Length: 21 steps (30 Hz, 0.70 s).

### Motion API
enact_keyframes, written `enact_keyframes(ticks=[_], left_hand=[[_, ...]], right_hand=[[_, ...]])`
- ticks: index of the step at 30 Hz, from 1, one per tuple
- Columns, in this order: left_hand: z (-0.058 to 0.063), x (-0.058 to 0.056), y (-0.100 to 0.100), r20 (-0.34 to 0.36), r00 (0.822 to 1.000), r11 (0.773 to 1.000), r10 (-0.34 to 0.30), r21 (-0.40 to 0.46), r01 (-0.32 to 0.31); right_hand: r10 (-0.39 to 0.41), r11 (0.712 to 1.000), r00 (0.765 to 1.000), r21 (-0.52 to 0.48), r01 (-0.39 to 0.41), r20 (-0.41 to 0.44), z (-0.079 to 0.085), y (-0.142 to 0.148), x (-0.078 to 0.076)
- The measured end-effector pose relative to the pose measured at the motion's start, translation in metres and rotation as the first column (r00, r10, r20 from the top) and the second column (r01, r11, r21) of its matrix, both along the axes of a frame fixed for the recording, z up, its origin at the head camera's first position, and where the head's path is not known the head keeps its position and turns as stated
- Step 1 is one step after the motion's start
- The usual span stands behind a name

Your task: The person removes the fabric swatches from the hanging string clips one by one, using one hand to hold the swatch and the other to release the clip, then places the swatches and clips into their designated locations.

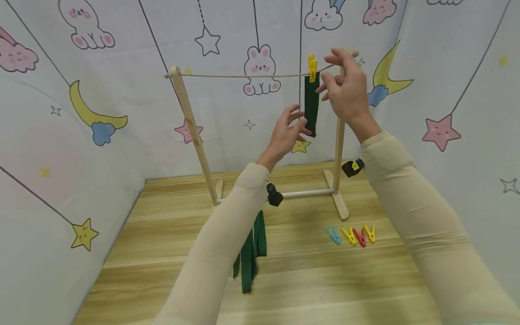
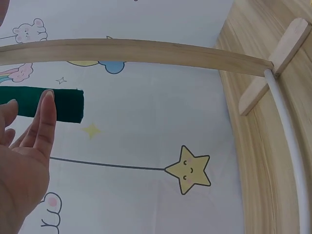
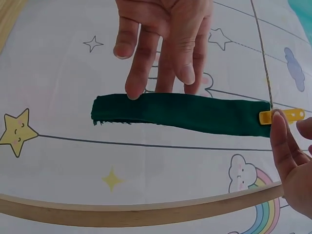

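Observation:
A dark green fabric strip (image 1: pixel 311 101) hangs from the cord (image 1: pixel 243 76), held at its top by a yellow clothespin (image 1: pixel 313 68). My left hand (image 1: pixel 286 133) is beside the strip's lower part, fingers loosely extended with their tips at the cloth's edge. In the left wrist view, straight fingers (image 2: pixel 46 119) overlap the strip (image 2: pixel 68 105) near its free end. My right hand (image 1: pixel 347 85) is just right of the clothespin, fingers relaxed and parted. The right wrist view has its fingertips right by the clothespin (image 3: pixel 282 116), gripping nothing.
The cord runs between wooden posts (image 1: pixel 195 135) joined low down by a white bar (image 1: pixel 308 193). More green strips (image 1: pixel 248 257) lie on the wooden table (image 1: pixel 162 234), partly behind my left sleeve. Several clothespins, including a blue one (image 1: pixel 333 235) and a red one (image 1: pixel 359 237), lie at the right.

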<state>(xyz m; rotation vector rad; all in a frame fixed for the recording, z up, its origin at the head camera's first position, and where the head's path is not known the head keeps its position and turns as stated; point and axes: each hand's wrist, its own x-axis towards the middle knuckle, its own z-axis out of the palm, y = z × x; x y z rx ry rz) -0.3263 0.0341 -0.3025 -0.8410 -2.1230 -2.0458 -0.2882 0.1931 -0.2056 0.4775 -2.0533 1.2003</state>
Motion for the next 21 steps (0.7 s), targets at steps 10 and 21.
enact_keyframes(ticks=[10, 21], left_hand=[[0.034, -0.004, 0.009, 0.022, 0.999, 0.998, -0.049, 0.031, 0.048], [0.038, 0.004, 0.018, 0.082, 0.996, 0.993, -0.021, 0.114, 0.012]], right_hand=[[0.059, 0.998, 0.993, -0.011, -0.058, 0.101, 0.006, -0.007, -0.012], [0.064, 0.998, 0.986, -0.016, -0.062, 0.154, 0.012, -0.013, -0.017]])
